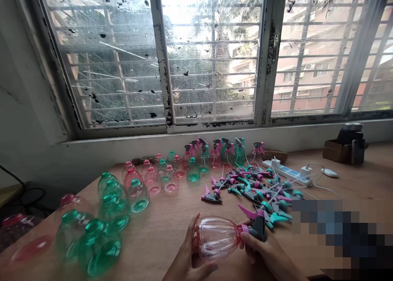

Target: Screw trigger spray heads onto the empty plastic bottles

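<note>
A clear pink spray bottle (pixel 216 236) lies sideways between my hands, above the table's front part. My left hand (pixel 194 252) cups its base end, thumb below and fingers behind. At the neck, my right hand (pixel 258 245) grips the pink collar of the spray head (pixel 259 223), which is black with a pink trigger and sits at the bottle's mouth. Whether the collar is fully screwed on I cannot tell. Just beyond my right hand lies a pile of loose spray heads (pixel 254 184) in black with pink or teal parts.
Open green bottles (pixel 112 209) and pink bottles (pixel 152 178) stand at the left. Several bottles with spray heads (pixel 227 154) line the back by the window. A white power strip (pixel 288 172), white mouse (pixel 329 173) and brown box (pixel 337 150) are at the right.
</note>
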The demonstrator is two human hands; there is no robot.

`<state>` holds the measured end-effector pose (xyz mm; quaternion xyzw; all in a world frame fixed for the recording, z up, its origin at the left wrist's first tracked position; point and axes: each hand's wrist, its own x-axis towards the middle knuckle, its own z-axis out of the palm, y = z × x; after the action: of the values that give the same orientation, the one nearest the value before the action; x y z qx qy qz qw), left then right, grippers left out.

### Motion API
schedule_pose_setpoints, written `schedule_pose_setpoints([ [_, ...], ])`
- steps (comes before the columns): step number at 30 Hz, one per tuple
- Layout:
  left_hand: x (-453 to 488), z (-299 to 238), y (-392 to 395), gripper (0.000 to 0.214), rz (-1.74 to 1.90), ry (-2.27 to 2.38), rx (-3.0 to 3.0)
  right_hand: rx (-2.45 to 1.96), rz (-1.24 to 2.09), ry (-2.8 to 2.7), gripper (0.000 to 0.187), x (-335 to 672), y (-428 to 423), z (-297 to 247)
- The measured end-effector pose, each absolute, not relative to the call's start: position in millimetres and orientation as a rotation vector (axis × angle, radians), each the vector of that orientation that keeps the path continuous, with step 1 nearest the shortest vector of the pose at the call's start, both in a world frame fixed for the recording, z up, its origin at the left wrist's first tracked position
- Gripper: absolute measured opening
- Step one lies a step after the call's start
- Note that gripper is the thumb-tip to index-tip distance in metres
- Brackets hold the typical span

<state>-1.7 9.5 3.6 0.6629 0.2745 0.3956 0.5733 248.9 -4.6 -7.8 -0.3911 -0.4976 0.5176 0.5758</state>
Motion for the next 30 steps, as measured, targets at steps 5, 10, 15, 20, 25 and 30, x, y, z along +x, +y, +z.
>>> schedule_pose_setpoints([
  [5, -6.8, -0.3, 11.8, 0.109, 0.929, 0.722, 1.586, -0.975, 1.198, -1.126, 0.049, 249.6, -4.0, -9.4],
  [10, -5.7, -3.8, 11.8, 0.114, 0.946, 0.722, 1.558, -0.941, 1.204, -1.140, 0.045, 250.1, -3.5, -8.9],
  [15, -4.8, -5.0, 10.6, 0.122, 0.947, 0.733, 1.554, -0.930, 1.207, -1.161, 0.045, 251.2, -3.4, -10.2],
  [20, -9.6, -6.6, 10.9, 0.117, 0.905, 0.723, 1.540, -0.958, 1.209, -1.139, 0.049, 252.7, -4.4, -12.0],
  [25, -6.3, -3.4, 11.4, 0.106, 0.929, 0.648, 1.484, -0.938, 1.219, -1.135, 0.049, 251.4, -4.1, -11.0],
  [30, -5.2, -2.9, 12.1, 0.104, 0.951, 0.661, 1.527, -0.907, 1.243, -1.146, 0.047, 251.0, -4.0, -9.8],
])
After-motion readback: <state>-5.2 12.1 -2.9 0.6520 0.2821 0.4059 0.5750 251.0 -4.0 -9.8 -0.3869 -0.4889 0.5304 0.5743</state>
